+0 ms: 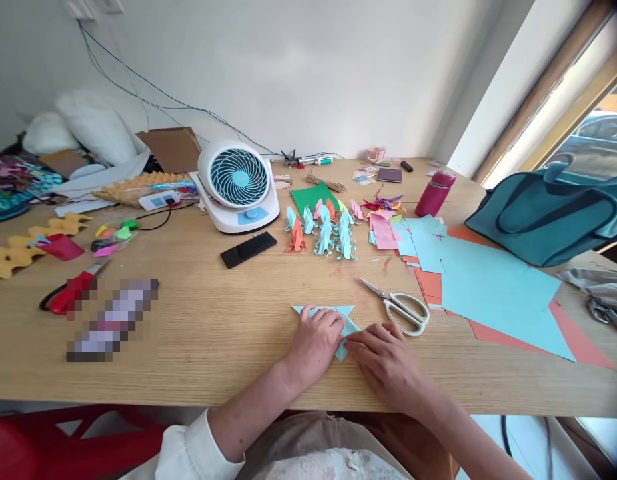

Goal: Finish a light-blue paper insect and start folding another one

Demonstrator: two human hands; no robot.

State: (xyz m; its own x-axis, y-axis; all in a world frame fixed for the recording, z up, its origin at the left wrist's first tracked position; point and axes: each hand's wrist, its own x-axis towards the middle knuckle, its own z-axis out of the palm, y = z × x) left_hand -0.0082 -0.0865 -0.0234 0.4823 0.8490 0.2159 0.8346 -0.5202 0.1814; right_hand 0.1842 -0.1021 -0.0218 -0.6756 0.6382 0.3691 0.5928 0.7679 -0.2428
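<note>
A light blue folded sheet of origami paper (346,311) lies on the table in front of me, its pointed corners showing to the left, right and bottom. My left hand (315,340) rests over its middle, with curled fingers pressing it down and hiding much of the folding. At the paper's lower right edge, my right hand (385,360) has its fingertips drawn together on a fold. Beyond the right hand lies a pair of scissors (401,310) with white handles. Several small folded paper figures (325,233), mostly light blue, stand farther back.
Light blue paper sheets (493,280) overlap orange ones at right, near a teal bag (543,213) and a magenta bottle (435,193). A white fan (238,183) stands behind a black phone (249,250). Red-handled scissors (71,293) lie left, beside a blurred-out item (115,320).
</note>
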